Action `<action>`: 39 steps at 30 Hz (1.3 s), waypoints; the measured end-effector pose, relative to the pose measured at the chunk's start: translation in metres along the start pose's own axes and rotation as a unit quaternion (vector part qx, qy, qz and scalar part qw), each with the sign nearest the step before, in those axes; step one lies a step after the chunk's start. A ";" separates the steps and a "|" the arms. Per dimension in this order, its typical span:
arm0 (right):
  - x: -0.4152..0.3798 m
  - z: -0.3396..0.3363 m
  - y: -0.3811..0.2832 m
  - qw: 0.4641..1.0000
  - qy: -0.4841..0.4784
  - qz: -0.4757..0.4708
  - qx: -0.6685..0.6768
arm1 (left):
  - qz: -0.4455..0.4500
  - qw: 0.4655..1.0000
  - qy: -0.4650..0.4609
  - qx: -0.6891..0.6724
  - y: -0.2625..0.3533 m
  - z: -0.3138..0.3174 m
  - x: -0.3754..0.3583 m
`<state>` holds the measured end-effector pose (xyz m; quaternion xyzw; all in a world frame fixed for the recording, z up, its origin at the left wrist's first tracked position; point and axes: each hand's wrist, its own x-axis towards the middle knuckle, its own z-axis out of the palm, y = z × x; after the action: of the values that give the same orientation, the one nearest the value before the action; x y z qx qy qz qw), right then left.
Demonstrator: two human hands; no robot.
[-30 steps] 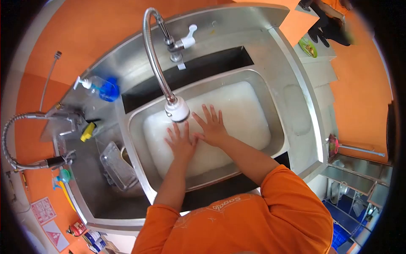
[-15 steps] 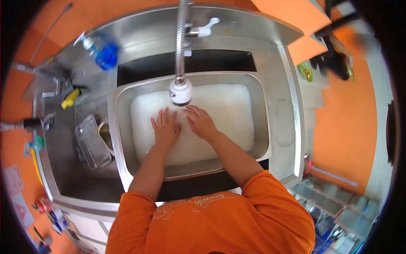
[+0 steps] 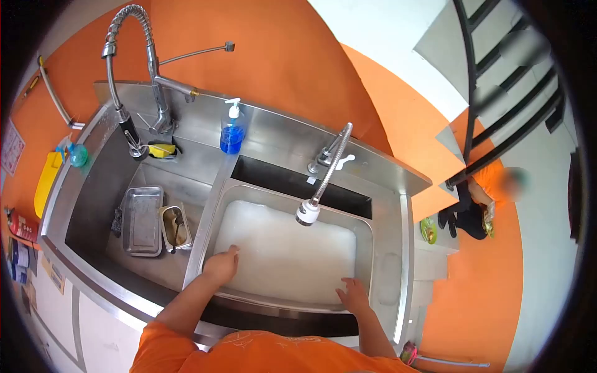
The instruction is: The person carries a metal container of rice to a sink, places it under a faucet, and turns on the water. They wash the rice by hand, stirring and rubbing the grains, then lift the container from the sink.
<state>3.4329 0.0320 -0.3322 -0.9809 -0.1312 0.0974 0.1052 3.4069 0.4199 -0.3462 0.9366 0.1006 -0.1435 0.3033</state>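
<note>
A large rectangular steel pan (image 3: pixel 367 261) sits in the right sink basin, filled with whitish contents (image 3: pixel 286 255) whose grains, if any, are too fine to make out. My left hand (image 3: pixel 221 267) is over the pan's front left side, with its fingers stretched inward and holding nothing. Near the front right corner, my right hand (image 3: pixel 353 295) has its fingers apart over the white surface and is also without an object. Above the back of the pan hangs the white spray head (image 3: pixel 307 212) of a flexible faucet (image 3: pixel 334 161). No water stream shows from it.
The left basin holds a steel tray (image 3: pixel 143 221) and a smaller metal container (image 3: pixel 176 229). A blue soap bottle (image 3: pixel 232 133) stands at the back, by a tall spring faucet (image 3: pixel 155 81). A person in orange (image 3: pixel 488 183) is at the right, beyond black railings (image 3: pixel 516 146).
My hands have moved apart from the pan's middle, the left toward its left side, the right toward the front right corner. The view has shifted, showing more wall and the left basin.
</note>
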 end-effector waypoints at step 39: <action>-0.073 0.078 -0.028 0.398 0.278 0.410 0.772 | -0.008 0.946 0.160 -0.281 -0.107 0.015 -0.032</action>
<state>3.3399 0.0523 -0.3884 -0.3898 0.4542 -0.0899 0.7961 3.3443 0.4928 -0.4056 0.8233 0.1910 0.0396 0.5330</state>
